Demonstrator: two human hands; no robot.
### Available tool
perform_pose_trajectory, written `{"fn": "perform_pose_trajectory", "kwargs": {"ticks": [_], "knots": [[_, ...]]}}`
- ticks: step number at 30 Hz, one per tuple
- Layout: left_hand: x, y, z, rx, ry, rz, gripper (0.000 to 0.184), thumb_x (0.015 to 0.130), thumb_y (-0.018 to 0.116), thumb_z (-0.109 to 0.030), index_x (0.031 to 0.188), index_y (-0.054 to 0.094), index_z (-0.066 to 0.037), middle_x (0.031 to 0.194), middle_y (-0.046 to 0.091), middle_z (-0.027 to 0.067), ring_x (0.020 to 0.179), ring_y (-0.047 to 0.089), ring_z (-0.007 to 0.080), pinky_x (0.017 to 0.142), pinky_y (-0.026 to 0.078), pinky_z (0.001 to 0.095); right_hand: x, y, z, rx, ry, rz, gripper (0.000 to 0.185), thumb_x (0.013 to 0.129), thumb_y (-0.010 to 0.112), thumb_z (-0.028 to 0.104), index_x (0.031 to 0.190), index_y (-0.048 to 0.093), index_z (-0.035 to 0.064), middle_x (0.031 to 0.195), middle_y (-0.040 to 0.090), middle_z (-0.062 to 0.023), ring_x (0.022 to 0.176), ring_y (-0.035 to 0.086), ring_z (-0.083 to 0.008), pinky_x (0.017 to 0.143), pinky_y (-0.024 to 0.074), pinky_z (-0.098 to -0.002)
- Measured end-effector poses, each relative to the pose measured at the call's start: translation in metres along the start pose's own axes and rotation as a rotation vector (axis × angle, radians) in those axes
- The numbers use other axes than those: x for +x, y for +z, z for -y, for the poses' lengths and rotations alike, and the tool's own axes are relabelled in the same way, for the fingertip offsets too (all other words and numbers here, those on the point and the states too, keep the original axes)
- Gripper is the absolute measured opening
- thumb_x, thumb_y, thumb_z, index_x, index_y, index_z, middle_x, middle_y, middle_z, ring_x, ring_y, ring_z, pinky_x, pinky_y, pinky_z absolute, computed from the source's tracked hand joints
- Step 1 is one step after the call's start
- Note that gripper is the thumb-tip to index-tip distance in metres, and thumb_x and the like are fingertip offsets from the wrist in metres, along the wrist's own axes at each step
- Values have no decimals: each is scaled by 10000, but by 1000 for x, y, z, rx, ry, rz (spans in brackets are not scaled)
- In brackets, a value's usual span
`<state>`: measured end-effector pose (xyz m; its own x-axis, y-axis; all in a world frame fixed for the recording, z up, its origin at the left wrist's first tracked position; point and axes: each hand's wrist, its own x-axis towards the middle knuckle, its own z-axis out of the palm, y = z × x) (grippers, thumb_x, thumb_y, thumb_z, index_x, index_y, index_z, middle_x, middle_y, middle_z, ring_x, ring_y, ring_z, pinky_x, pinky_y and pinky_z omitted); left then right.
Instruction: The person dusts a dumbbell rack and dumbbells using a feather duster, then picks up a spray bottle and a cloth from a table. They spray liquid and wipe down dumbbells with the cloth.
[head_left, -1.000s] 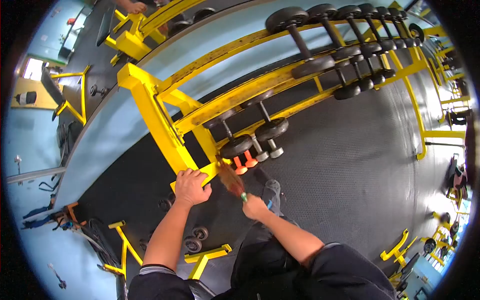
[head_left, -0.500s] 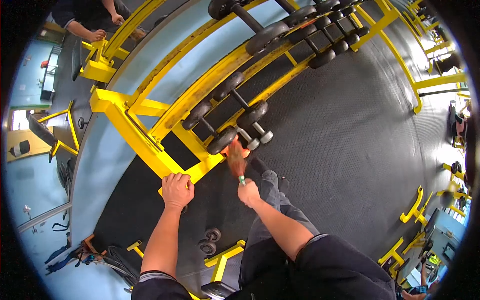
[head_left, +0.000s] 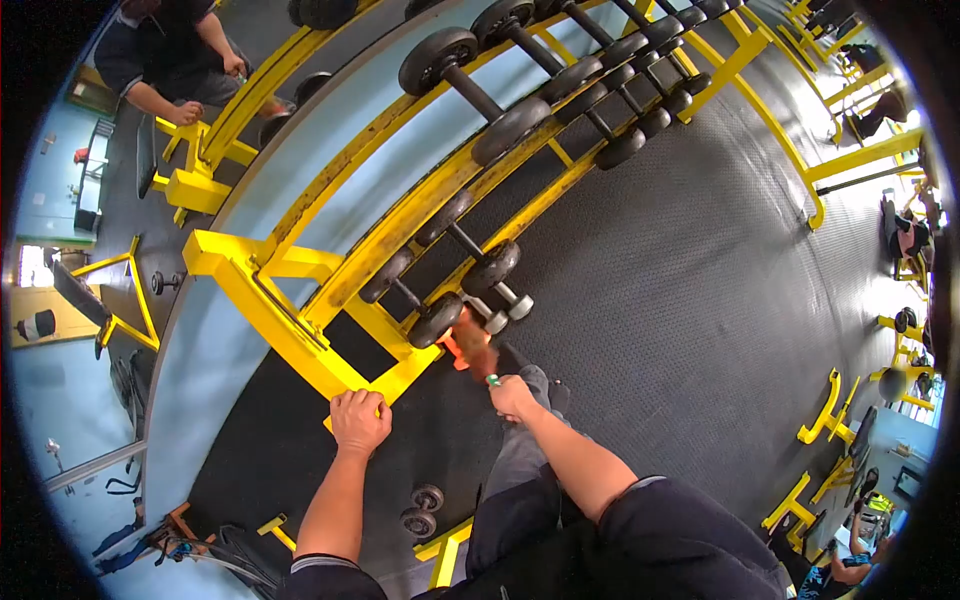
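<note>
The nearer right hand (head_left: pixel 513 398) grips a brown-bristled brush (head_left: pixel 479 356) angled forward-left — apparently against orange dumbbells (head_left: pixel 456 353) — left hand (head_left: pixel 361 420) clasping a yellow metal rack (head_left: pixel 290 345).

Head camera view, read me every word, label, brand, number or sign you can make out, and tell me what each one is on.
No readable text anywhere in this view.
Black dumbbells on the yellow rack: no legible number or brand.
Brush in the right hand: no legible label.
Distant things along the edges: too small or blurred to tell.
</note>
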<state>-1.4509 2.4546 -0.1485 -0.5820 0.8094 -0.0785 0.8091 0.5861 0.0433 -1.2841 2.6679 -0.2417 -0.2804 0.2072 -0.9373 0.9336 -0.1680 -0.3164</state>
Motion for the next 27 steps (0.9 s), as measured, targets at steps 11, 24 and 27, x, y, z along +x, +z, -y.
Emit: {"fn": "perform_pose_trajectory", "kwargs": {"ticks": [11,24,27], "knots": [[2,-1,5,-40,5,53,115,676,684,-205,762,662,-131,759,614,42,767,577,256,732,411,407,80,1,33,168,1,-149,413,909,465,294,639,590,8,533,574,-123,365,513,-243,348,398,-381],[3,-1,5,-25,8,103,127,704,648,-236,757,674,-124,757,628,43,786,577,263,751,405,425,52,-73,62,484,-41,-431,372,928,430,231,676,574,-1,545,574,-129,404,544,-237,359,396,-383],[19,-9,-6,28,-45,262,239,719,637,-293,855,705,-108,850,665,72,878,590,299,823,408,447,61,-101,54,279,16,-8,305,901,439,176,722,600,-11,597,607,-134,439,571,-229,394,427,-396]]}}
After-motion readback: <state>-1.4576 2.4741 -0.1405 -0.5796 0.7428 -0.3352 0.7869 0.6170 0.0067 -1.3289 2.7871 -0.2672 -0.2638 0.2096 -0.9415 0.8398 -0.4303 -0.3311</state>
